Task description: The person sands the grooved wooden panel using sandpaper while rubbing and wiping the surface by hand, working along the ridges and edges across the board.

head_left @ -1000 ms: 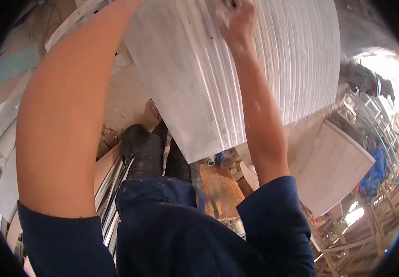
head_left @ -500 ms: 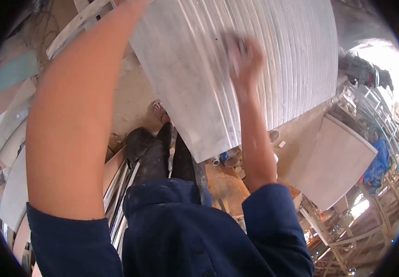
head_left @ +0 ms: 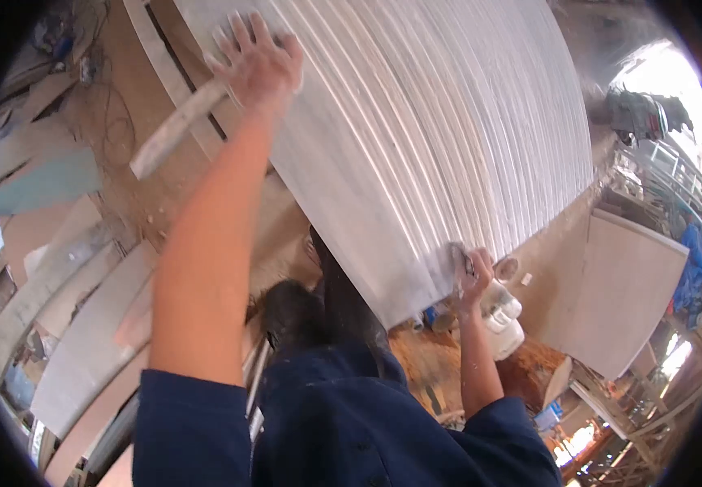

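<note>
A large pale panel (head_left: 327,187) with rows of long raised ridges slopes away in front of me, its surface dusty. My left hand (head_left: 262,69) lies flat near its left edge, fingers spread and whitened with dust. At the panel's near edge, my right hand (head_left: 476,274) is closed around a small, dark grey piece of sandpaper (head_left: 456,256), pressed to the ridged surface. The fingers partly hide the sandpaper, so its exact shape is unclear.
Curved boards (head_left: 95,357) are piled at the left. A narrow pale strip (head_left: 176,130) sticks out beside the panel. White containers (head_left: 501,325) stand below my right hand, near a brown wooden piece (head_left: 428,365). Another flat board (head_left: 619,284) lies at the right.
My right hand has moved toward me, from the panel's middle to its near edge. My left hand, out of frame before, now shows on the panel as the view has shifted.
</note>
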{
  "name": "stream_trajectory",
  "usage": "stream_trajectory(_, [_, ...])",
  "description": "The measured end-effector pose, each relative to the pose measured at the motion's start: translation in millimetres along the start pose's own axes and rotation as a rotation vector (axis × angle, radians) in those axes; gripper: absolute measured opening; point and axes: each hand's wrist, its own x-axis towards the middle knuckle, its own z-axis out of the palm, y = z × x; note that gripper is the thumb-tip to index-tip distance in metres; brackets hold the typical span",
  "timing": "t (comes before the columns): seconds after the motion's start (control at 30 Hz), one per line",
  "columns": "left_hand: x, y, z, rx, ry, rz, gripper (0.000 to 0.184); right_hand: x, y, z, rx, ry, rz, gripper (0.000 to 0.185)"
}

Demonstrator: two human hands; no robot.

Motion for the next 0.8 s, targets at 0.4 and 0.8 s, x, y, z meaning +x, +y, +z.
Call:
stream_trajectory(0.4, [75, -26, -4, -0.003, -0.162, 0.192, 0.065, 352, -191, 260, 0.151, 0.037, -0.141, 0.008])
stream_trajectory(0.8, [318, -93, 45, -0.01, -0.159, 0.01, 0.064, 235, -140, 155, 0.046, -0.071, -0.028, 0.011])
